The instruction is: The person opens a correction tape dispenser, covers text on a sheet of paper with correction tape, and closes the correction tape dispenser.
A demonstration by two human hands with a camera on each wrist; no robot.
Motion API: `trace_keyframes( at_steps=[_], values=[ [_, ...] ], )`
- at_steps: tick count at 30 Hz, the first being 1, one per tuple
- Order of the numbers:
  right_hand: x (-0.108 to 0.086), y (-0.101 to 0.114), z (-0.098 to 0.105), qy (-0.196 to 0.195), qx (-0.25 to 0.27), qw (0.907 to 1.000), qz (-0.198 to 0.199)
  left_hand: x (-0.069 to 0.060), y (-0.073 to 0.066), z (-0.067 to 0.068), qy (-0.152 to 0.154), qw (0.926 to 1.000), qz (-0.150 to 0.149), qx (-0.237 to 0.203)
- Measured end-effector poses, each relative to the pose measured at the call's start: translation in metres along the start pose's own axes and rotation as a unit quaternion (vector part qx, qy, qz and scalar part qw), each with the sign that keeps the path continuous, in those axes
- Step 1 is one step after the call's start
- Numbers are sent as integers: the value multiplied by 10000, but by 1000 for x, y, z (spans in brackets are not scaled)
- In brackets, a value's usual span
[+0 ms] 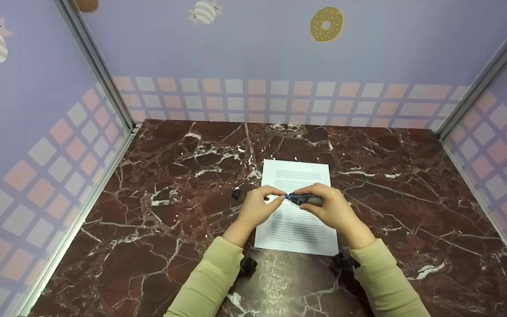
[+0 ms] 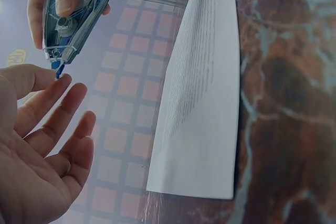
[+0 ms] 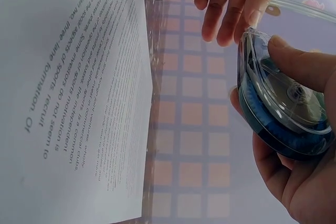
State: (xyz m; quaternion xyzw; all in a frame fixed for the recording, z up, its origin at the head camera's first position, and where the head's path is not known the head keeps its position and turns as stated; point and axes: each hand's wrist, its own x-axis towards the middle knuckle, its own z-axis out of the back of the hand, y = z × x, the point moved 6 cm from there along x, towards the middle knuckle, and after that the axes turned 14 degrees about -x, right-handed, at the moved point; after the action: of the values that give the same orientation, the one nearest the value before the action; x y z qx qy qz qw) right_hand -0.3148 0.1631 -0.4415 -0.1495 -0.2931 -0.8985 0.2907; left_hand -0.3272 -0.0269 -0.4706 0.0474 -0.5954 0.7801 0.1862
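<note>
My right hand (image 1: 330,207) grips a correction tape dispenser (image 1: 307,199) with a clear and dark blue body; the right wrist view shows the thumb on one flat side of the dispenser (image 3: 278,98). Its narrow tip points left. My left hand (image 1: 260,204) pinches the blue tip (image 2: 58,68) between thumb and index finger, while its other fingers stay loosely spread. Both hands are above a printed sheet of paper (image 1: 295,237), which lies on the table with lines of text facing up.
The dark red marbled table (image 1: 161,246) carries small pale specks behind and left of the paper. A small black object (image 1: 236,193) lies left of the sheet. Patterned lilac panels (image 1: 253,53) with metal edge strips enclose the back and both sides.
</note>
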Motion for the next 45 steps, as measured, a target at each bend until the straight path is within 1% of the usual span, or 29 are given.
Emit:
trace_keyframes(
  at_steps=[9,16,19,22,29,33,37,40,43,45],
  values=[
    [1,-2,-2,-4,14,10000,-41,1,-1,0,-16,9997,-121,192],
    [1,-2,-2,26,66,9999,-79,1,-2,0,-5,9992,-118,377],
    [1,-2,-2,75,122,9998,-120,1,-3,0,-37,9986,-194,485],
    [1,-3,-3,104,187,9997,-140,0,-5,0,-83,9977,-331,592],
    [0,-4,-5,221,213,9994,-171,-1,-6,0,-129,9958,-529,734],
    [-1,-5,-6,306,232,9990,-227,-1,-7,0,-93,9950,-588,805],
    [0,-8,-7,363,324,9981,-375,0,-6,0,-30,9949,-600,814],
    [0,-11,-8,407,399,9972,-489,1,-6,1,51,9943,-677,822],
    [0,-13,-8,422,469,9964,-567,1,-4,2,142,9946,-659,793],
    [-1,-13,-8,426,530,9959,-604,1,-3,3,167,9952,-596,763]
  ],
)
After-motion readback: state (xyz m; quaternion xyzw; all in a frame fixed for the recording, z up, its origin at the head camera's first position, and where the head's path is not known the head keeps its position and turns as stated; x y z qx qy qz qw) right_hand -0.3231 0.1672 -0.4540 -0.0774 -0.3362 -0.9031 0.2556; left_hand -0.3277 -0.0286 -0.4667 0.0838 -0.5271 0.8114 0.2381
